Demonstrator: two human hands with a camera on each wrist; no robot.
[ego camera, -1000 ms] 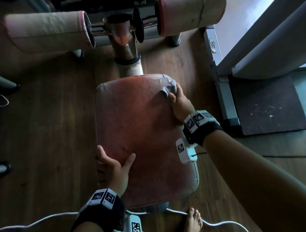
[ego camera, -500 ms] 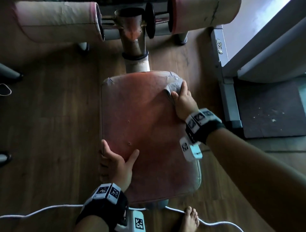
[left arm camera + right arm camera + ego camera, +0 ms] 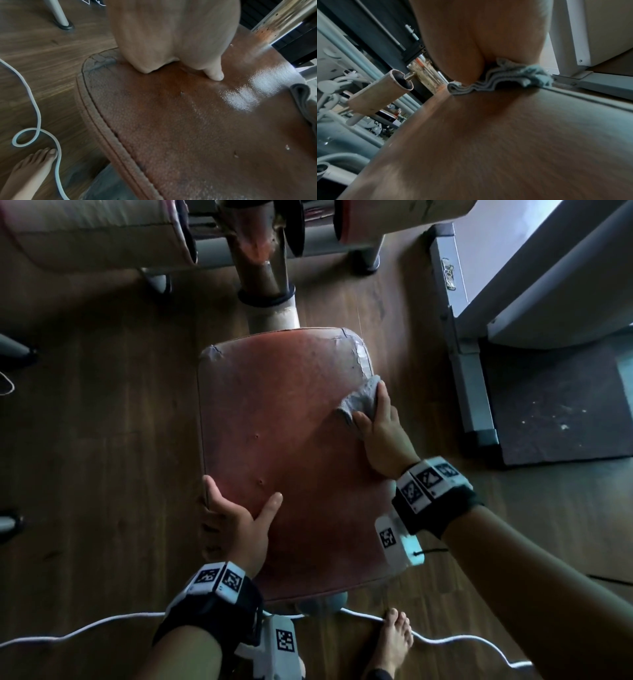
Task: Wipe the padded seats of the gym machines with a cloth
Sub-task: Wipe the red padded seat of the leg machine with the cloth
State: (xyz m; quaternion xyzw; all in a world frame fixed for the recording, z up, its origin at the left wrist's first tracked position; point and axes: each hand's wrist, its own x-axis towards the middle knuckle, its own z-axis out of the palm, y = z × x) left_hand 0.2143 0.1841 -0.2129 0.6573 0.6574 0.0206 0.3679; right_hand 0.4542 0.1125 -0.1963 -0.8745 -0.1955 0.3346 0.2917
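Note:
A worn red-brown padded seat [image 3: 291,457] fills the middle of the head view, its far right corner cracked. My right hand [image 3: 380,426] presses a bunched grey cloth [image 3: 359,400] against the seat's right edge, the cloth pinched between thumb and fingers. The right wrist view shows the cloth [image 3: 505,79] folded under my right hand [image 3: 479,40] on the seat [image 3: 488,142]. My left hand [image 3: 236,518] grips the seat's near left edge, thumb on top and fingers round the side. In the left wrist view the thumb [image 3: 214,74] rests on the seat [image 3: 188,128].
Two foam roller pads [image 3: 96,231] [image 3: 394,217] and a rusty metal post [image 3: 263,268] stand beyond the seat. A grey machine frame [image 3: 469,378] and dark mat [image 3: 555,405] lie to the right. A white cable [image 3: 85,628] and my bare foot [image 3: 394,642] are on the wooden floor.
My right hand has slid the cloth from the seat's far right corner toward me along the right edge. The left hand keeps its grip on the near left edge.

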